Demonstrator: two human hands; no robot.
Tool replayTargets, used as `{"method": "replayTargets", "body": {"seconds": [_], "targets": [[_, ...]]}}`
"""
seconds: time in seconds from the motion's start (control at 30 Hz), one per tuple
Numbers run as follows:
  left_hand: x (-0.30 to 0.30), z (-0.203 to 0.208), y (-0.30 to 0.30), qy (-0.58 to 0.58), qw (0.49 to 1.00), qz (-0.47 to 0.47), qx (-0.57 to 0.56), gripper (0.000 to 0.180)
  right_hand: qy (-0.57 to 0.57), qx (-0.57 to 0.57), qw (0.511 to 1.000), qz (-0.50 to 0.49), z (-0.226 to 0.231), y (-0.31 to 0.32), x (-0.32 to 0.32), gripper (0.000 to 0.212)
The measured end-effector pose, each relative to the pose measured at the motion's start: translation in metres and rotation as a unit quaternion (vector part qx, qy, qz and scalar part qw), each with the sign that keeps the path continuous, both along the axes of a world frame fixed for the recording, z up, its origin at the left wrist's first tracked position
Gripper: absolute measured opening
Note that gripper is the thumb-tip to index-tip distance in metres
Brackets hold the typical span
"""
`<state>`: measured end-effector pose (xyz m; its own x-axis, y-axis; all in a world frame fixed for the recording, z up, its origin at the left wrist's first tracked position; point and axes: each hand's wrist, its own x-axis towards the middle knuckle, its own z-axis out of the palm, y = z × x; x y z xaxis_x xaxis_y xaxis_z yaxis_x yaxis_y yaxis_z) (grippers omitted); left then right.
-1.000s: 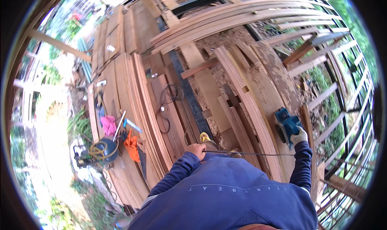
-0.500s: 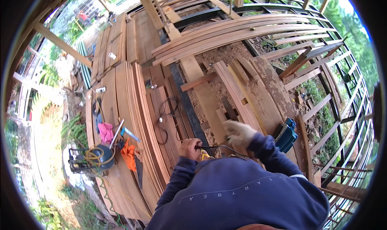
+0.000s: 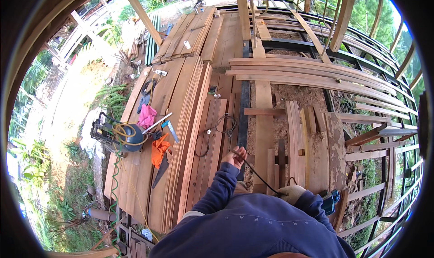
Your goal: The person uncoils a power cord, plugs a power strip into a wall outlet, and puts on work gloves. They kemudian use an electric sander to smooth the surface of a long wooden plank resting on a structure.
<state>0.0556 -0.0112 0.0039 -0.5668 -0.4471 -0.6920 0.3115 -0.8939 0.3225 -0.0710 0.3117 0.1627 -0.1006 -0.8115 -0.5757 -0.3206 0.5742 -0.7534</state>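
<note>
Around the middle of the view, at 9 o'clock, sit a round dark air tank [image 3: 131,138] and a pink cloth [image 3: 147,116]. An orange cloth [image 3: 159,149] is at 8 o'clock, with a hand saw [image 3: 161,172] just below it. Long planks [image 3: 312,75] lie across at 2 o'clock. The blue top [image 3: 248,222] fills 6 o'clock and hides what is under it. At 5 o'clock the left hand [image 3: 236,157] is bare, its fingers loosely curled, with the black cord [image 3: 261,177] across it; I can't tell if it pinches. Between 4 and 5 o'clock the right hand [image 3: 293,194], in a pale glove, is bunched around the cord. The blue-green power tool [image 3: 331,200] rests at 4 o'clock, partly behind the sleeve. Half a second ago the hands were closer together and more of the tool showed. Brown boards [image 3: 212,136] make the work place, with a dark metal beam [image 3: 242,122] running toward 12 o'clock. Green plants [image 3: 113,100] grow outside at 9 o'clock, and wood posts [image 3: 242,14] stand at 12 and 2 o'clock.
</note>
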Motion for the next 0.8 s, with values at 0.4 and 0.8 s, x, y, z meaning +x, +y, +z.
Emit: {"method": "replayTargets", "body": {"seconds": [0.4,0.8], "targets": [[0.020,0.141,0.140,0.127,0.690,-0.530,-0.476,0.032,-0.631,-0.160,0.677,-0.343,-0.044,-0.049,-0.034,0.051],[0.100,0.093,0.118,0.000,0.999,-0.044,0.013,0.043,-0.113,-0.032,0.982,0.150,-0.021,-0.023,0.038,0.043]]}}
